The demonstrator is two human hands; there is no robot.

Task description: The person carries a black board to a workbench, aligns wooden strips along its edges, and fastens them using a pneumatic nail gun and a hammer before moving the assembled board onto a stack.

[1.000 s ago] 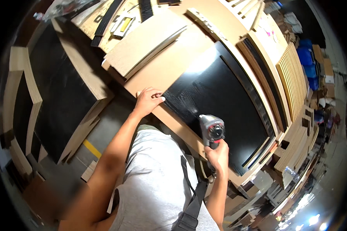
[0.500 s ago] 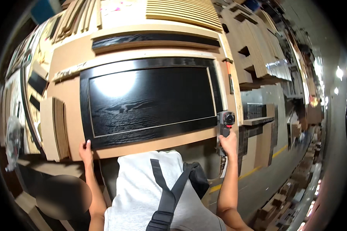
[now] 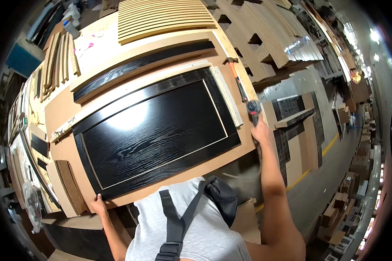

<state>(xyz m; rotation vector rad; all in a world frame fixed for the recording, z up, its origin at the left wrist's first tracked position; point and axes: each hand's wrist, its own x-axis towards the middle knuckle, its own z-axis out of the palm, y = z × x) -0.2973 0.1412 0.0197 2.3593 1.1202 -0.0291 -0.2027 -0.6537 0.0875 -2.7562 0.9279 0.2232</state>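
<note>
A black wood-grain panel door (image 3: 157, 126) with a raised frame and thin pale strips along its inner edges lies flat on the workbench. My left hand (image 3: 99, 205) grips its near left corner, thumb on top. At the bench's right edge, off the door, my right hand (image 3: 260, 130) is wrapped round the handle of a black and grey nail gun (image 3: 253, 108). The gun stands beside the handle end of an orange-handled claw hammer (image 3: 235, 78). Its lower part is hidden behind my hand and the bench edge.
Pale wooden battens (image 3: 130, 101) border the door's far and right sides. Beyond lie a long black-faced board (image 3: 143, 69) and a slatted stack (image 3: 165, 19). Stacked brown boards (image 3: 67, 187) stand at left. Right of the bench are a large board stack (image 3: 265, 39) and a floor (image 3: 309, 187).
My view has turned, so the bench looks tilted. The nail gun has gone from the door's near right corner out to the bench edge by the hammer. My left hand keeps the door corner.
</note>
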